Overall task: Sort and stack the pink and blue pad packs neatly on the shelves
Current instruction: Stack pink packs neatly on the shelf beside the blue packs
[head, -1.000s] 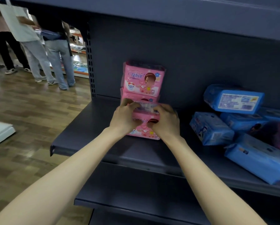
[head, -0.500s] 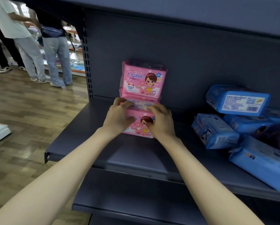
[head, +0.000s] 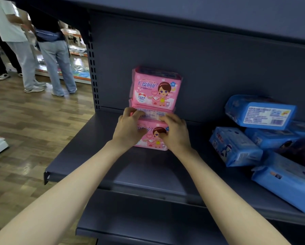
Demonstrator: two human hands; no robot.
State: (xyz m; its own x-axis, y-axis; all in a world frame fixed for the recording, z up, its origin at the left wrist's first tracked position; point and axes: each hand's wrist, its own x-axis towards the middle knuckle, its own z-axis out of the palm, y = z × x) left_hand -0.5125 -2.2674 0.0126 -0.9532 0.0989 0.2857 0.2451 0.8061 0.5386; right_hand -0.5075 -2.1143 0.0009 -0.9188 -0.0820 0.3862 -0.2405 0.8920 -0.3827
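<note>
Both the left hand [head: 128, 129] and right hand [head: 174, 134] grip the front pink pack [head: 151, 138], glossy with a cartoon girl, fingers curled over its top.

Stack [head: 156, 89] left of seemingly heaped packs [head: 235, 147]

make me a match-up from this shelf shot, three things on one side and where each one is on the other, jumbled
1 top pink pack
2 front pink pack
3 blue packs

a heaped at the right of the shelf
b upright on top of the pink stack
c gripped by left hand and right hand

Pairs: 1-b, 2-c, 3-a
</note>
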